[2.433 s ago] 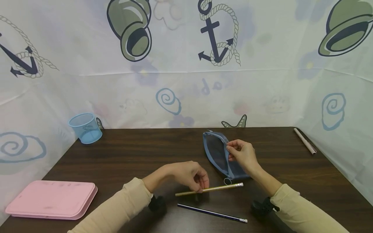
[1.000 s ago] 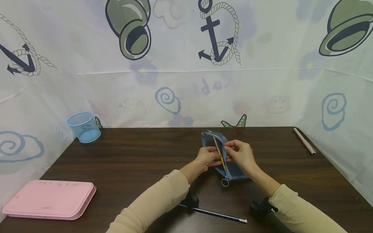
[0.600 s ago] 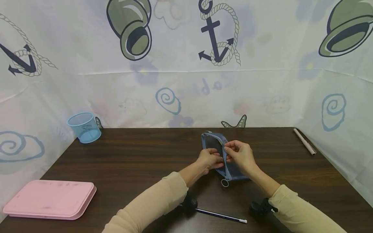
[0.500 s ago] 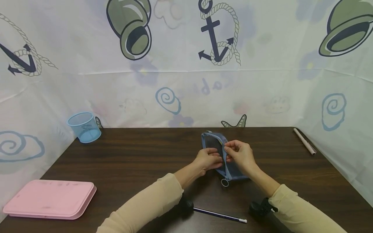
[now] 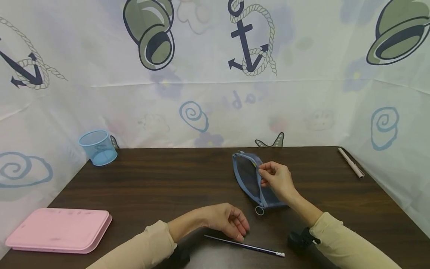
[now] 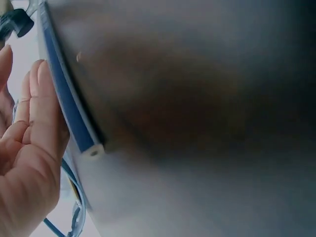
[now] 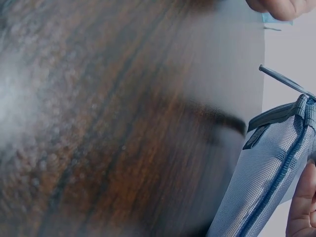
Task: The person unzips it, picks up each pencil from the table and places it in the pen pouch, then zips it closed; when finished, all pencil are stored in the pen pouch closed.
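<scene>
A blue mesh pencil pouch (image 5: 246, 175) stands unzipped at centre right, a ring hanging from its zipper end. My right hand (image 5: 279, 180) pinches the near rim of its opening; the right wrist view shows the pouch's mesh side (image 7: 271, 173) beside the fingers. Only a sliver of the gold pencil (image 5: 254, 164) shows inside. My left hand (image 5: 226, 221) is just over a dark blue pencil (image 5: 260, 248) on the table, fingers loosely bent and holding nothing. In the left wrist view the fingers lie alongside that pencil (image 6: 69, 94); contact is unclear.
A pink case (image 5: 60, 229) lies at the left of the dark wooden table (image 5: 161, 175). A light blue mesh cup (image 5: 99, 149) stands at the back left corner. A pale pen (image 5: 351, 162) lies along the right edge. Printed cloth hangs behind.
The left hand carried the gold pencil from the table into the pouch, let it go, and came back down to the dark blue pencil. The right hand has kept hold of the pouch rim.
</scene>
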`<state>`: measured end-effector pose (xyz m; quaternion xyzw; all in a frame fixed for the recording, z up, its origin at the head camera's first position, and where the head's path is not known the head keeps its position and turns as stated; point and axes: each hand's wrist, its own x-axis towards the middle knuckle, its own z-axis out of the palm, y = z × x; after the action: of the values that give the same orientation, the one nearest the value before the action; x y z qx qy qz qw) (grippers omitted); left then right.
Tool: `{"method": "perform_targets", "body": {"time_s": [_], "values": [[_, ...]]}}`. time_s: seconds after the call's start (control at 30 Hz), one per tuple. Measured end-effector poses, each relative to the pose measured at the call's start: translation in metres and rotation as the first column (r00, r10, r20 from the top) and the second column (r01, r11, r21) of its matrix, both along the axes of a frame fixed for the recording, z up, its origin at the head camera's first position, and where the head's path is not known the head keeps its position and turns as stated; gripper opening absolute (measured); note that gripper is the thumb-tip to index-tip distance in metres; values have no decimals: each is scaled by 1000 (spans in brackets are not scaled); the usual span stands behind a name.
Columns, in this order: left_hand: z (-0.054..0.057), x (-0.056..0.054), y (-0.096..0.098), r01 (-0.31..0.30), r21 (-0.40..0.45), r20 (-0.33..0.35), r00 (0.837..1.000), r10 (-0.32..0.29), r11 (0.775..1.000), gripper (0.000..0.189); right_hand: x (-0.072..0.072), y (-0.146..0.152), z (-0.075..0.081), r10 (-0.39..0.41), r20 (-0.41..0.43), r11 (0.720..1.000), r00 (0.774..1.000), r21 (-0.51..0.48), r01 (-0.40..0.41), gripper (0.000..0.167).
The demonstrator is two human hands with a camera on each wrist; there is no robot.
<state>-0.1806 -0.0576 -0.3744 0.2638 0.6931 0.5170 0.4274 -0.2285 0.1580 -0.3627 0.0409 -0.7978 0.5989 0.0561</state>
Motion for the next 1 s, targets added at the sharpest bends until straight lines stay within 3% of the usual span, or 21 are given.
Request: {"method": "perform_targets", "body": {"time_s": [0.2,0.4,0.63,1.0], "values": [[-1,6,-3,41,-12,-125,991,-42,999,28,0,0,1,-9,0,1000,1000,-2,9,19],[1,8,-2,79,-91,-286,953,-102,993,31,0,1,2,-9,2,1000,1000,-1,9,18],[0,9,1,80,-126,-349,929,-120,989,27,1,1,1,-20,12,1000,1000,0,20,19],[0,9,3,83,-192,-477,863,-167,978,22,2,1,3,-14,4,1000,1000,-9,14,19]]}}
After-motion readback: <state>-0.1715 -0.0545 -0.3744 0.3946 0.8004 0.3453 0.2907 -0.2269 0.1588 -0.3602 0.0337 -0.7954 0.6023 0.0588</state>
